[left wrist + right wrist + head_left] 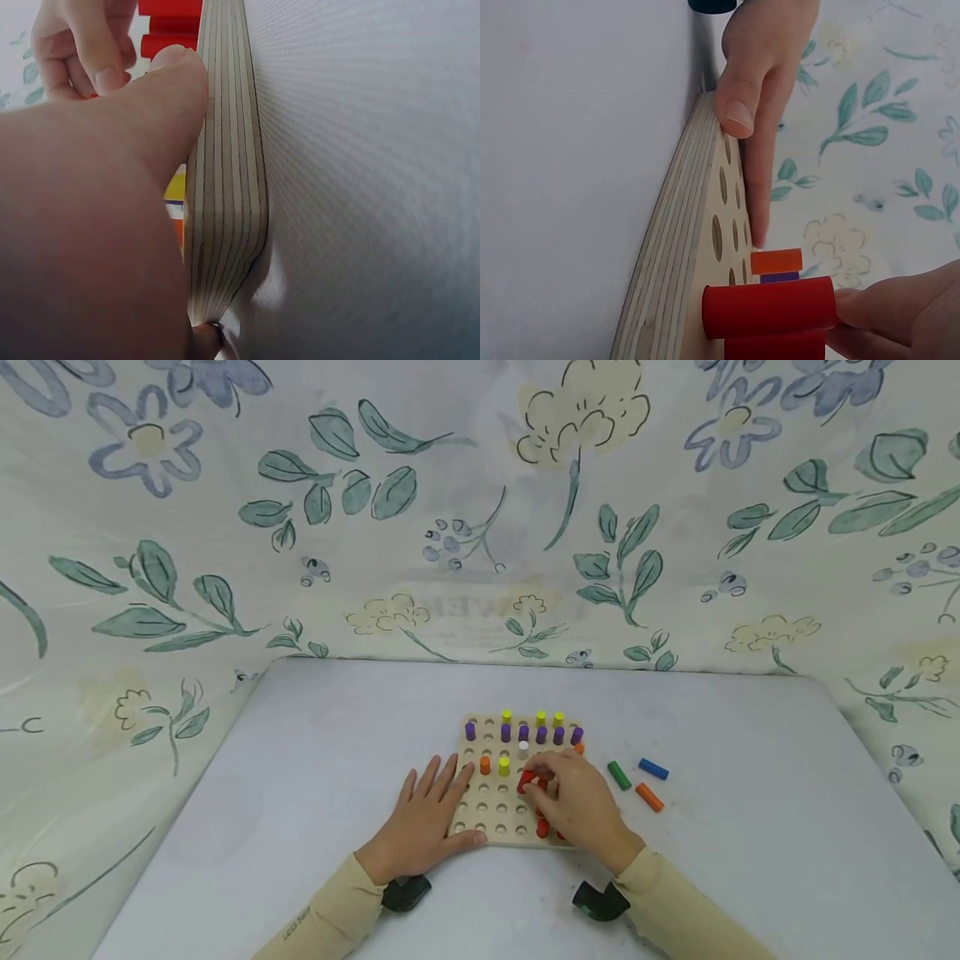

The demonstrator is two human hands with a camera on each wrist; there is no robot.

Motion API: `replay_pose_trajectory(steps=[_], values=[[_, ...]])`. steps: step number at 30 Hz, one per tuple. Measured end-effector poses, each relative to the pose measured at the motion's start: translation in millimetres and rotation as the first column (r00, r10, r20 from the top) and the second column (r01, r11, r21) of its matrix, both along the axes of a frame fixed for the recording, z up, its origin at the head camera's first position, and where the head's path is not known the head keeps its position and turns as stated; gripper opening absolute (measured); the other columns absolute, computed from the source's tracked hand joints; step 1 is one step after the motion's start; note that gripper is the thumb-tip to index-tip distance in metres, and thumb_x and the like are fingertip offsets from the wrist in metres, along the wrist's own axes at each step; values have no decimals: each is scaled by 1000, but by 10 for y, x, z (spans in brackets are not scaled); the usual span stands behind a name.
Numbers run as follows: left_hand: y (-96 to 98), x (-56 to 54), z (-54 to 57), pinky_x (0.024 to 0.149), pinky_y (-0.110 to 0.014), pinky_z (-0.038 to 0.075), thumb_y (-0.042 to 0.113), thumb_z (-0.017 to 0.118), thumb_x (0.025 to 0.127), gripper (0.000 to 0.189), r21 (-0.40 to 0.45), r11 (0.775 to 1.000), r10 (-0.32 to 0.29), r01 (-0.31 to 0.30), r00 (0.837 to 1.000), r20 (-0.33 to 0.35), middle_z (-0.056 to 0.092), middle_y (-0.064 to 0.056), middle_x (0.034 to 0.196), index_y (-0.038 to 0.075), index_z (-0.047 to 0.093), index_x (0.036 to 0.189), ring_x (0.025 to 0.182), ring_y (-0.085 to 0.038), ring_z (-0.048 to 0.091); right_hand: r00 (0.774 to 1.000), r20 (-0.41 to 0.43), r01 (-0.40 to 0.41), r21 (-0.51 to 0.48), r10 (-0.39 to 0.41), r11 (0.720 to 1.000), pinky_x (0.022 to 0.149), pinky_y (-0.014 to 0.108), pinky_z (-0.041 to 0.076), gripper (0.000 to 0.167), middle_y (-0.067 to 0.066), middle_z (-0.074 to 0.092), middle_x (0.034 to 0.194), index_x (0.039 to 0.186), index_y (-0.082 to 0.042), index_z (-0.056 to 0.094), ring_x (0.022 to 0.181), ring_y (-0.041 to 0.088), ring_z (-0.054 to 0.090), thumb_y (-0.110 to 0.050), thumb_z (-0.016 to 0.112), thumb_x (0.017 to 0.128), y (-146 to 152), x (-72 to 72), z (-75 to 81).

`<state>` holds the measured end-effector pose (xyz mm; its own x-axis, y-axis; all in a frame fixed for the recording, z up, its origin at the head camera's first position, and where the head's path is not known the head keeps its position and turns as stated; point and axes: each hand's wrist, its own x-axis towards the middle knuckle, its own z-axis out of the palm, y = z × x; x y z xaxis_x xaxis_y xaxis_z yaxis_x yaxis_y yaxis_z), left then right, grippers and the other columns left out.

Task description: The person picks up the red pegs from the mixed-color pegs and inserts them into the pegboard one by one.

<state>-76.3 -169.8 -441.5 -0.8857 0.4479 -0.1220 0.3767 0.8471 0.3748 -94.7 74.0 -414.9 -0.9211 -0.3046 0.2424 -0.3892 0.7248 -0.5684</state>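
A wooden pegboard [491, 837] with rows of round holes lies on the table. My left hand [420, 827] rests flat along its left side, fingers spread, the thumb on the front edge [225, 195]. With thumb and fingertips, my right hand [581, 802] pinches a red peg [525, 782] above the board's middle; whether the peg's lower end is in a hole I cannot tell. Other red pegs [769, 307] stand in the board below that hand, partly hidden by it. An orange peg [485, 765] and a yellow peg [504, 766] stand near the left fingertips.
Purple pegs [506, 732] and yellow pegs [542, 718] stand in the board's far rows, with a white peg [523, 749] before them. Right of the board, a green peg [618, 776], a blue peg [653, 768] and an orange peg [649, 797] lie loose on the table [750, 827].
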Motion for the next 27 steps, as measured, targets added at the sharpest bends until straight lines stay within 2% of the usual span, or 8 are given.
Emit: replay_pose_trajectory(steps=[6,27], values=[[3,-3,11,115,-69,5,61,57,95,92,12,1000,1,-1,1000,2,13,-22,166,5,23,160,152,-45,3,1000,-17,-12,44,13,999,54,20,43,23,-2,61,83,104,-11,73,74,11,48,-16,83,84,-15,-14,-12],[0,-3,-3,116,-68,2,62,55,96,93,4,1000,-1,1,1000,8,11,-20,166,7,20,161,152,-43,0,999,33,8,156,-14,988,65,22,50,22,0,62,87,104,-15,75,81,14,52,-19,84,84,-66,-48,2]])
